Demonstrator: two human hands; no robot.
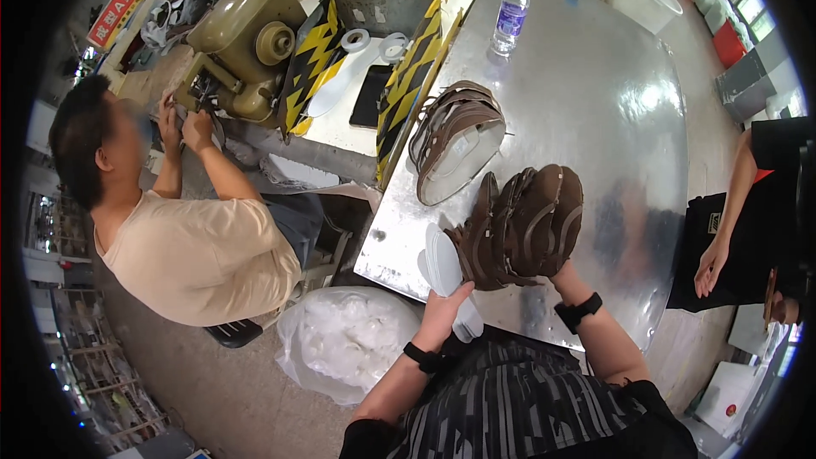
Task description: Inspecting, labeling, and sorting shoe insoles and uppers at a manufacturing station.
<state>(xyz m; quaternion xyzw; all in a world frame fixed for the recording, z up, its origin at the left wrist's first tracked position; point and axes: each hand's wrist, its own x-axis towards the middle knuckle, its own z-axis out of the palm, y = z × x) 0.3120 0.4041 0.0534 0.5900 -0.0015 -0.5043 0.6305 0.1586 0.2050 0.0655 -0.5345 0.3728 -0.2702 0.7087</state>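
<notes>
The person's left hand [445,313] is closed around a stack of white sole-shaped pieces [440,257], its thumb across them, at the near edge of the metal table [612,153]; the right hand [561,277] touches the near end of a bunch of brown shoe uppers [544,217], though its fingers are mostly hidden, so whether it grips cannot be told; the bunch sits just right of the white pieces, over the tabletop; beyond it lies a second group of brown uppers [459,144]; farther back stands a clear bottle [511,19] with a blue cap.
</notes>
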